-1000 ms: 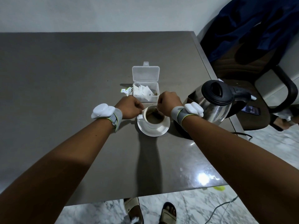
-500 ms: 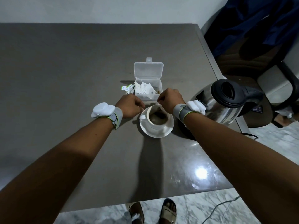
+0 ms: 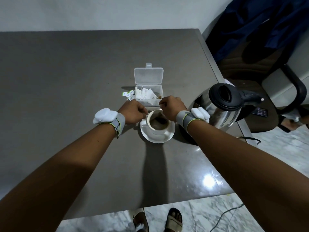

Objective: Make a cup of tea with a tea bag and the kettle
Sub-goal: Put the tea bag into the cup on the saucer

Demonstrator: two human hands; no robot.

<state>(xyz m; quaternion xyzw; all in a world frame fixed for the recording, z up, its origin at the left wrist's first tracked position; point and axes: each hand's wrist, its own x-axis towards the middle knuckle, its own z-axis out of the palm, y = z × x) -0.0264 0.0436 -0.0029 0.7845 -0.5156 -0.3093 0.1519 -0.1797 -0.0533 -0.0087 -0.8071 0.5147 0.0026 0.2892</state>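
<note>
A white cup (image 3: 154, 129) of brown tea stands on a white saucer (image 3: 168, 136) in the middle of the grey table. A dark tea bag (image 3: 160, 120) sits in the liquid. My right hand (image 3: 170, 107) hovers over the cup's far right rim, fingers pinched on the tea bag's string. My left hand (image 3: 133, 110) is closed against the cup's left rim and handle. The steel kettle (image 3: 222, 104) with a black lid and handle stands on its base to the right of the cup.
An open clear plastic box (image 3: 148, 88) of tea bags lies just behind the cup, with small paper tags (image 3: 127, 94) at its left. An office chair (image 3: 267, 77) with blue cloth stands past the table's right edge. A power cord (image 3: 249, 138) runs off that edge.
Both hands stay at the cup. The right hand's pinch has shifted slightly over the cup, and the tea bag has moved a little in the tea. The camera view has shifted.
</note>
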